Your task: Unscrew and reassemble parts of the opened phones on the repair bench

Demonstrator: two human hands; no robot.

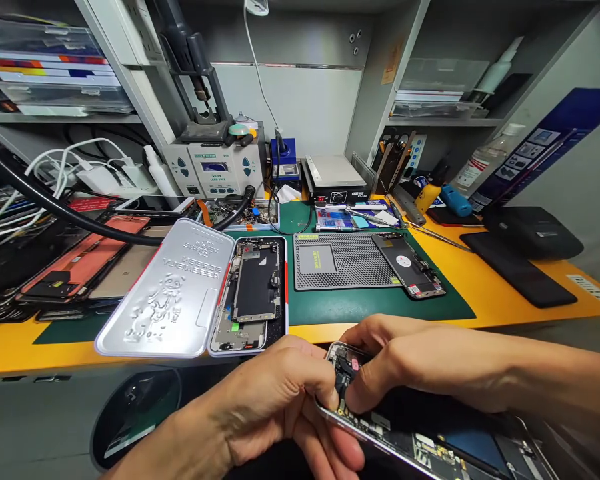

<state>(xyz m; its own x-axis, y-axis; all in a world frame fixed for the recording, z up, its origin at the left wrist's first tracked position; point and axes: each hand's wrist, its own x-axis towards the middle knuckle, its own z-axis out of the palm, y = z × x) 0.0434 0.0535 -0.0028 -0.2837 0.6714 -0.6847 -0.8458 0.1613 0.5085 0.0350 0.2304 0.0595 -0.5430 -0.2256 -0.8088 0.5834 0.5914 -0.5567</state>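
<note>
An opened smartphone (420, 440) lies tilted across both hands at the lower right, its circuit boards and dark battery showing. My left hand (290, 393) is closed on the near edge at the camera end, thumb pressing inside the frame and fingers curled beneath. Over the far edge reaches my right hand (385, 360), its thumb down on the internals beside the camera area and its fingers behind the frame. Both thumb tips almost meet there. The right forearm covers part of the phone, and its lower end runs out of view.
An open metal case (165, 293) holds phone parts at the bench edge. On the green mat (330, 313) lie a perforated pad (350, 263) and a phone screen assembly (413, 267). Behind stand a hot-air station (215, 167) and a heating plate (335, 180). A black hose (70, 217) crosses at left.
</note>
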